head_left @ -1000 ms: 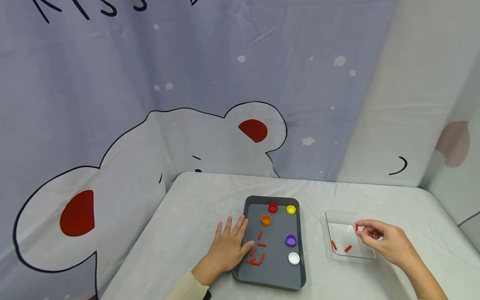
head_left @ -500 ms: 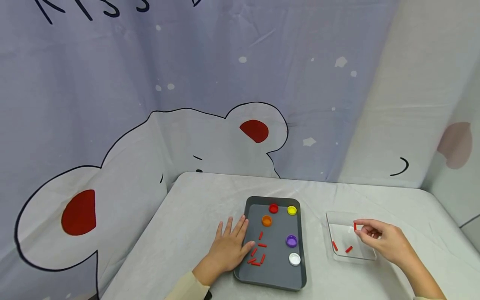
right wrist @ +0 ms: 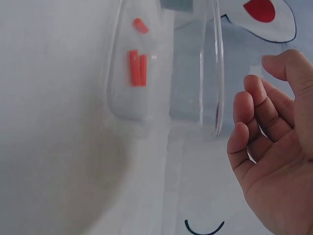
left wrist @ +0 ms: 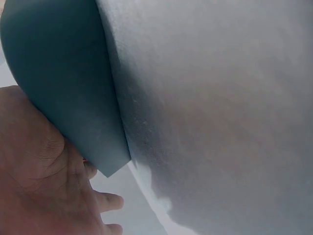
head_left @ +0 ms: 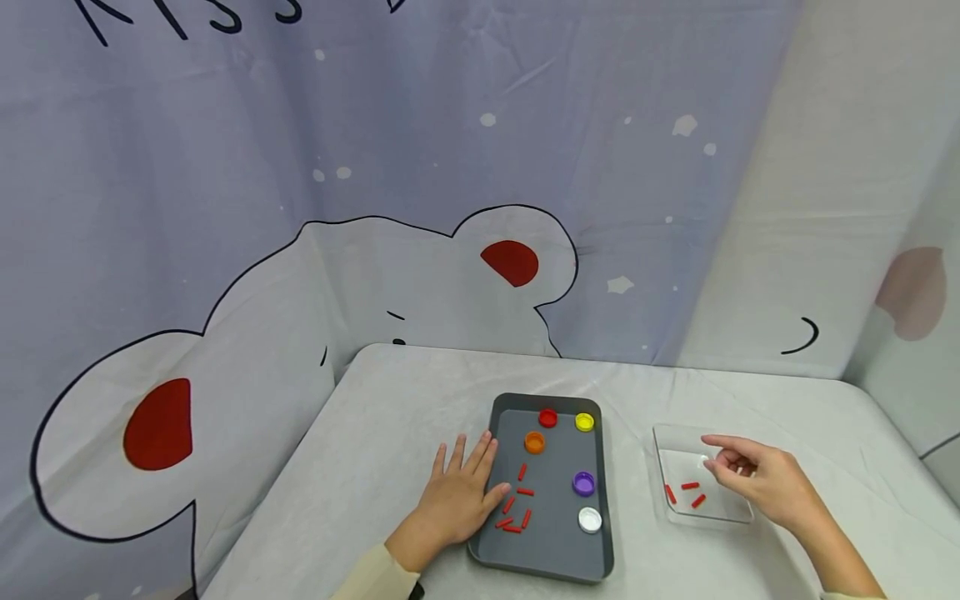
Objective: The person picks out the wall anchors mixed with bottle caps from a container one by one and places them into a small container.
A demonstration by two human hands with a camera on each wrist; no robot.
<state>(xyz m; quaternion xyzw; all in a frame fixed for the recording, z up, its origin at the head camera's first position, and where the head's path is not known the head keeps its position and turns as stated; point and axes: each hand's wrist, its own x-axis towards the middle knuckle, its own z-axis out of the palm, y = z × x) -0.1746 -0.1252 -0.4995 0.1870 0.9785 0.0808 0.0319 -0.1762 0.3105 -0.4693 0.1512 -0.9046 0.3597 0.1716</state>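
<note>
My left hand (head_left: pixel 450 498), fingers spread straight, rests against the left rim of a dark grey tray (head_left: pixel 555 546); in the left wrist view the palm lies along the tray's outer wall (left wrist: pixel 68 83). Over the right side of a clear plastic box (head_left: pixel 726 503) is my right hand (head_left: pixel 772 483). Its thumb and index finger stand apart with nothing between them, the other fingers loosely bent, as the right wrist view shows too. Inside the box lie a short red stick (head_left: pixel 690 486), another red stick (head_left: pixel 699 501) and a third red stick (head_left: pixel 671 494) by the left wall.
On the tray lie several red sticks (head_left: pixel 527 518) and round caps: a red cap (head_left: pixel 548 418), a yellow cap (head_left: pixel 584 422), an orange cap (head_left: pixel 535 442), a purple cap (head_left: pixel 583 483) and a white cap (head_left: pixel 589 520). A white cloth (head_left: pixel 405 400) covers the table; a printed curtain (head_left: pixel 420 125) hangs behind.
The red stick that my right thumb and index finger pinched has been let go and now lies in the box with the other two. My left hand has stayed in place.
</note>
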